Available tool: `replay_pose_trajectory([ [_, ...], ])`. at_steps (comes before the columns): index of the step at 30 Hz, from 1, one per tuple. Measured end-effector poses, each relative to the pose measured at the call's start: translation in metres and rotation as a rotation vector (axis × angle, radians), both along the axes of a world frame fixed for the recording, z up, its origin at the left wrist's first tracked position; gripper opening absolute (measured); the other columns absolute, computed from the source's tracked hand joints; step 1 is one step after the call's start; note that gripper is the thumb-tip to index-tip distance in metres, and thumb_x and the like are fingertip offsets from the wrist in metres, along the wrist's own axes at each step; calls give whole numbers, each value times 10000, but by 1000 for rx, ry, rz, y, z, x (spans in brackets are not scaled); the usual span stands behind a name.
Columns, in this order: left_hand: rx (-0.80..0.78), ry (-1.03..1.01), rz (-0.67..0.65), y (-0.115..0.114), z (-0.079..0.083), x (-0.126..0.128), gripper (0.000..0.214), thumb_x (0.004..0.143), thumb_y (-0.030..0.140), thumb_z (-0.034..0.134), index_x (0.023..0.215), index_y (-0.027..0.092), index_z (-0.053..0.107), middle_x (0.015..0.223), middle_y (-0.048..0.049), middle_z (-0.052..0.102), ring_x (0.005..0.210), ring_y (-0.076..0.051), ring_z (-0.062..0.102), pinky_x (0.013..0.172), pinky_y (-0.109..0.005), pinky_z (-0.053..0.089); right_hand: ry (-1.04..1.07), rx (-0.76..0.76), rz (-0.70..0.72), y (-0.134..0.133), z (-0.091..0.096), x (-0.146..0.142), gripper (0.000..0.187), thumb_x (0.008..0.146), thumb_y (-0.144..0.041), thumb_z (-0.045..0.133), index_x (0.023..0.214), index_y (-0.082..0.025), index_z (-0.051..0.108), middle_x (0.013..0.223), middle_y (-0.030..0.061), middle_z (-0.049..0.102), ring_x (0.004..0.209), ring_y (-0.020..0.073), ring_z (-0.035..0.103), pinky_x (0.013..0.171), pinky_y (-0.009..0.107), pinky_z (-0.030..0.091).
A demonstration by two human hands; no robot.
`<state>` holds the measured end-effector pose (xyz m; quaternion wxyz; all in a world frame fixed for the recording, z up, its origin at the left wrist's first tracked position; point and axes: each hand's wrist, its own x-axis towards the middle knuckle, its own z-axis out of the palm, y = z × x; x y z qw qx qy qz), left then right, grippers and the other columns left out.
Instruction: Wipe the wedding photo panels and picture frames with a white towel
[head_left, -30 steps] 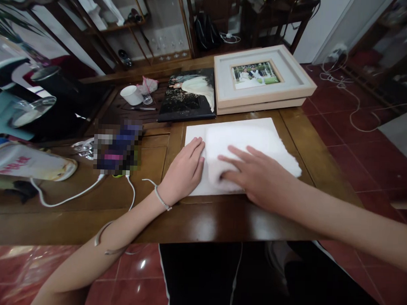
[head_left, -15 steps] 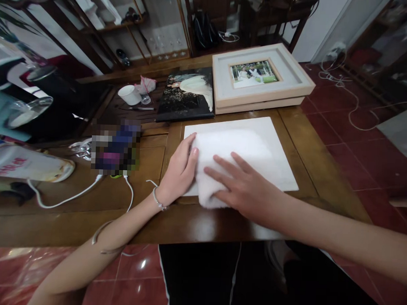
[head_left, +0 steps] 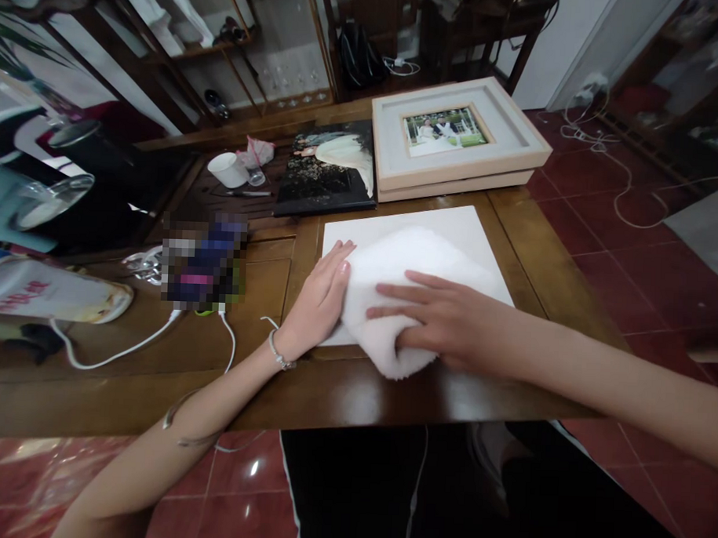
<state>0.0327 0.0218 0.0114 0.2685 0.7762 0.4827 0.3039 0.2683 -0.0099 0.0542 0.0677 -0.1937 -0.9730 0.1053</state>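
Observation:
A flat white board (head_left: pixel 448 225) lies on the wooden table (head_left: pixel 548 252) in front of me. My right hand (head_left: pixel 445 323) holds a fluffy white cloth (head_left: pixel 394 278) bunched under its palm, fingers stretched over it, at the board's near edge. My left hand (head_left: pixel 319 299) lies flat on the board's left edge, fingers together, touching the cloth's side. A thin bracelet circles the left wrist.
Behind the board lie a dark wedding photo print (head_left: pixel 330 170) and stacked framed pictures (head_left: pixel 458 139). A white cup (head_left: pixel 228 169), a pen, a blurred object (head_left: pixel 203 260) with white cables (head_left: pixel 126 347), a lying can (head_left: pixel 52 290) and a kettle sit on the left.
My right hand dragged the cloth across the board towards me and to the left, bunching it at the near edge. My left hand shifted slightly left and stayed on the board's side.

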Motion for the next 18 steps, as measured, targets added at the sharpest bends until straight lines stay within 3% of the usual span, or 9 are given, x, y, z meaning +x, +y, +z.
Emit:
replay_pose_trajectory([
  [5, 5, 22, 26, 2, -1, -2, 536, 1015, 463, 278, 1441, 162, 400, 1520, -120, 404, 1420, -222, 357, 1199, -452, 257, -48, 111, -100, 23, -2, 0, 486, 703, 17, 577, 1139, -194, 617, 1416, 87, 534, 1393, 286, 348, 1114, 557, 297],
  [8, 16, 51, 25, 3, -3, -3, 562, 1012, 459, 283, 1480, 150, 329, 1570, -125, 305, 1455, -227, 281, 1213, -444, 206, -100, 155, -175, 35, 2, 1, 487, 696, 50, 547, 1125, -168, 623, 1358, 120, 581, 1386, 295, 359, 1096, 547, 325],
  [12, 18, 165, -42, 3, -6, -3, 574, 1010, 413, 289, 1485, 91, 297, 1583, -168, 249, 1481, -247, 191, 1215, -477, 157, -140, 226, -326, 44, 3, 3, 488, 721, 61, 505, 1154, -131, 622, 1437, 158, 494, 1379, 354, 352, 1036, 563, 385],
  [15, 54, 275, -76, 1, -8, -3, 568, 1006, 380, 313, 1482, 71, 284, 1586, -196, 221, 1489, -271, 144, 1207, -500, 162, -158, 258, -411, 36, 0, 0, 503, 736, 58, 491, 1190, -118, 618, 1461, 157, 464, 1376, 391, 342, 1024, 588, 388],
  [18, 114, 339, -95, 0, -10, -4, 555, 1004, 356, 329, 1488, 93, 261, 1591, -197, 203, 1489, -286, 133, 1194, -527, 194, -176, 243, -422, 6, 0, -6, 425, 760, 1, 543, 1145, -136, 660, 1456, 143, 473, 1358, 421, 359, 1021, 605, 391],
])
